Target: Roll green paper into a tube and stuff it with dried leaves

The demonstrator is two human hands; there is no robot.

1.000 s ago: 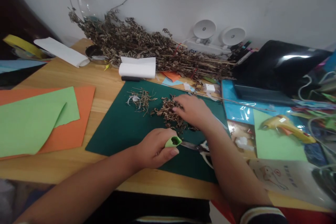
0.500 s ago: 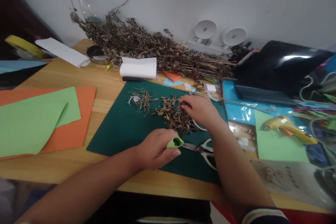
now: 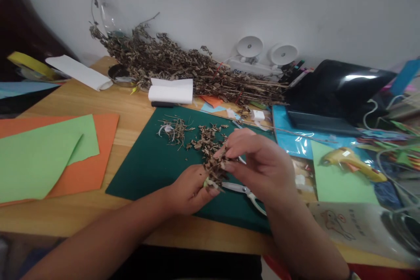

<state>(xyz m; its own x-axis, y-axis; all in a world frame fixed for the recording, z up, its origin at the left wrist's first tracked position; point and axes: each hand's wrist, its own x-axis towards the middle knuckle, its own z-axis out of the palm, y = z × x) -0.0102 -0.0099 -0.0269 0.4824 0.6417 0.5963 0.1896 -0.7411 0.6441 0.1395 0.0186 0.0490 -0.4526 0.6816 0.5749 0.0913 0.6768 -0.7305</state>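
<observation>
My left hand (image 3: pixel 190 188) is closed round a small green paper tube (image 3: pixel 207 182), its open end facing up. Over that opening, my right hand (image 3: pixel 259 162) pinches a clump of dried leaves (image 3: pixel 215 167), some of it touching the tube's mouth. A loose heap of dried leaves (image 3: pixel 206 138) lies behind the hands on the dark green cutting mat (image 3: pixel 141 166). White-handled scissors (image 3: pixel 252 199) rest on the mat, partly hidden by my right forearm. Left of the heap is a small pile of thin stems (image 3: pixel 179 131) with a curled white strip.
Bundled dried plants (image 3: pixel 183 61) lie along the wall behind a white paper roll (image 3: pixel 170 91). Green paper (image 3: pixel 39 157) and orange paper (image 3: pixel 106 148) are at left. A yellow glue gun (image 3: pixel 352 164), a dark tablet-like screen (image 3: pixel 337 92) and a printed bag (image 3: pixel 348 223) occupy the right.
My right hand has come from the leaf heap toward me with a clump of dried leaves, now at the tube's mouth. My left hand still holds the green tube.
</observation>
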